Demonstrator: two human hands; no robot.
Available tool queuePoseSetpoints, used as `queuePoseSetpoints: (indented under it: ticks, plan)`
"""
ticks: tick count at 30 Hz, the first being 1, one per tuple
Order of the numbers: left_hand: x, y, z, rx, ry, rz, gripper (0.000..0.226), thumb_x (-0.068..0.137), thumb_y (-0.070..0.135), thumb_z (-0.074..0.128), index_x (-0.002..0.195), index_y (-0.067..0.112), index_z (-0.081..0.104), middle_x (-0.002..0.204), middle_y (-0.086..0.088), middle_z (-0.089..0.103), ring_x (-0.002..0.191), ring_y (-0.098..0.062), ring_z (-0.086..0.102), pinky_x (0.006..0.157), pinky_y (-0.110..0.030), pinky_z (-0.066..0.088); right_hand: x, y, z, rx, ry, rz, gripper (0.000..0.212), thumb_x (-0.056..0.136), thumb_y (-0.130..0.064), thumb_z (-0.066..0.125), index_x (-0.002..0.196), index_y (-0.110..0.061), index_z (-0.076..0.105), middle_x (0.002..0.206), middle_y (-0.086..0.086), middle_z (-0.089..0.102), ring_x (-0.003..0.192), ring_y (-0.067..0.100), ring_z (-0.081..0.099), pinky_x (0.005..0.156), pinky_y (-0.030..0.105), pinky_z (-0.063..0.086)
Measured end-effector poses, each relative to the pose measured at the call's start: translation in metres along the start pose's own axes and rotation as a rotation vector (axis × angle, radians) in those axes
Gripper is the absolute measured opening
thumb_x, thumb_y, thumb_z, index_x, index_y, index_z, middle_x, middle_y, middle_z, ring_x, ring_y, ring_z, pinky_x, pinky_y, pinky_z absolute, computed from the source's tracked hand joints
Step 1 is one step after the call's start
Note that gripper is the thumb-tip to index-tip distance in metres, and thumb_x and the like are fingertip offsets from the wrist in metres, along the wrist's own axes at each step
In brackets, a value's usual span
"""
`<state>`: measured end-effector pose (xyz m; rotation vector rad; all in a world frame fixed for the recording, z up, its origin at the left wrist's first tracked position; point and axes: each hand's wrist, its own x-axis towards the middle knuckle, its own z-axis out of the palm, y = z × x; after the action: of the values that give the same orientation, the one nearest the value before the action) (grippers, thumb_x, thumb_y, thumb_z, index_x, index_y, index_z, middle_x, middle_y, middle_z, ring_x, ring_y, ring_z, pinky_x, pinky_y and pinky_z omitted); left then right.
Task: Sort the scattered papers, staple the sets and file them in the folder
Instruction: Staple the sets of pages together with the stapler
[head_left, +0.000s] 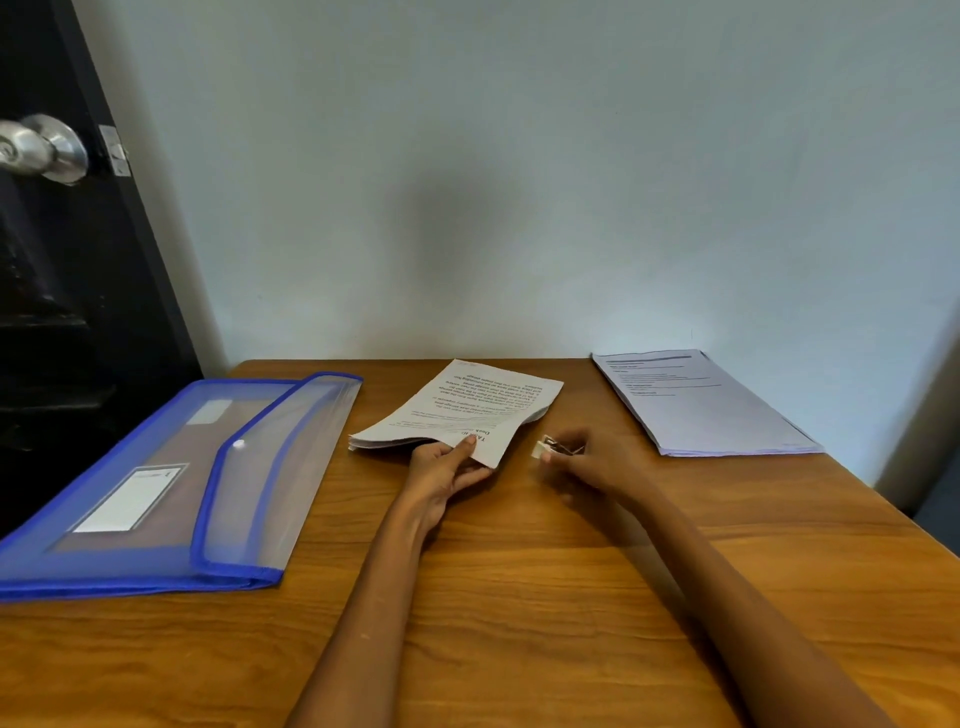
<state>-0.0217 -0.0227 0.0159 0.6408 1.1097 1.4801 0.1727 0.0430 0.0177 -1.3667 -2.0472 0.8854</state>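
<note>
Papers lie in two lots on a wooden table (519, 597) set against a pale wall (519, 182), with a black door (62, 260) and its metal knob (47, 148) at the far left. Largest on the table is the blue-edged translucent folder (171, 488), lying flat on the left with its flap closed. At the far right edge a neat stack of sheets (706, 405) rests flat, well apart from the hands. In the middle sits the printed set (457, 410), turned at a slant, its near corner raised off the wood. Both forearms reach forward from the near edge. The left hand (444, 470) pinches that raised corner, thumb on top and fingers curled beneath. The right hand (592, 462), just beside the set's near right edge, has its fingers curled round a small white and metal clip (553, 447). Bare wood stretches between the folder, the arms and the near edge.
</note>
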Motion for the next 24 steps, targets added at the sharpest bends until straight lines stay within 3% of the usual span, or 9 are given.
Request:
queuePoseSetpoints:
  ticks: [3,7,10,13,16,19,22,24]
  plan:
    - [-0.001,0.000,-0.001,0.004,0.011,-0.022,0.029,0.090,0.000,0.054,0.118,-0.008,0.052,0.097,-0.013,0.066,0.091,-0.029,0.065,0.064,-0.034,0.060,0.005,0.014,0.000,-0.289,0.082,-0.057,0.041,0.081,-0.038,0.070,0.114,-0.015,0.063,0.109,0.001,0.065,0.098,0.013,0.058,0.075,0.019,0.042]
    - [0.002,-0.002,0.000,0.019,0.071,0.004,0.031,0.084,-0.005,0.061,0.113,-0.003,0.055,0.103,-0.013,0.065,0.093,-0.026,0.064,0.063,-0.032,0.060,0.007,0.013,0.005,-0.278,0.134,-0.116,0.054,0.081,-0.045,0.066,0.125,-0.016,0.056,0.124,0.003,0.060,0.110,0.016,0.055,0.090,0.029,0.047]
    - [0.004,-0.007,0.001,0.030,0.169,0.047,0.033,0.080,-0.006,0.066,0.111,0.000,0.056,0.105,-0.011,0.064,0.089,-0.021,0.063,0.063,-0.029,0.059,0.005,0.010,0.016,-0.242,0.276,-0.175,0.048,0.084,-0.042,0.064,0.125,-0.017,0.056,0.124,0.003,0.059,0.110,0.017,0.056,0.095,0.038,0.047]
    - [0.005,-0.013,0.003,0.062,0.292,0.136,0.033,0.085,-0.002,0.061,0.117,-0.002,0.056,0.113,-0.009,0.061,0.092,-0.019,0.061,0.074,-0.032,0.056,0.002,0.009,0.027,-0.175,0.310,-0.243,0.037,0.086,-0.033,0.063,0.120,-0.020,0.059,0.120,0.002,0.061,0.107,0.016,0.056,0.095,0.044,0.046]
    - [-0.002,0.004,0.015,0.268,0.504,0.336,0.027,0.091,0.007,0.056,0.117,0.002,0.058,0.115,-0.007,0.061,0.099,-0.020,0.060,0.082,-0.034,0.054,-0.002,0.000,0.021,-0.053,0.413,-0.284,0.028,0.088,-0.020,0.061,0.116,-0.017,0.061,0.112,0.002,0.066,0.101,0.016,0.060,0.089,0.039,0.049]
    - [-0.016,0.045,0.039,0.442,0.611,0.576,0.011,0.091,0.011,0.054,0.090,0.001,0.059,0.082,-0.008,0.057,0.078,-0.021,0.053,0.069,-0.031,0.044,-0.009,-0.016,0.007,0.083,0.506,-0.341,0.024,0.088,-0.013,0.062,0.111,-0.012,0.063,0.098,0.001,0.067,0.088,0.012,0.061,0.074,0.025,0.049]
    - [-0.029,0.087,0.069,0.602,0.550,0.710,0.033,0.086,0.012,0.057,0.060,0.012,0.037,0.056,0.000,0.034,0.061,-0.021,0.038,0.061,-0.029,0.029,-0.018,-0.040,-0.015,0.217,0.529,-0.298,0.025,0.090,-0.023,0.060,0.112,-0.013,0.061,0.095,-0.005,0.062,0.088,0.010,0.060,0.075,0.023,0.048]
    - [-0.045,0.110,0.088,0.652,0.484,0.749,0.042,0.085,0.012,0.057,0.056,0.015,0.026,0.054,0.000,0.025,0.054,-0.016,0.028,0.057,-0.031,0.021,-0.022,-0.054,-0.035,0.254,0.568,-0.259,0.027,0.092,-0.028,0.056,0.115,-0.014,0.061,0.097,-0.003,0.062,0.093,0.013,0.059,0.078,0.025,0.047]
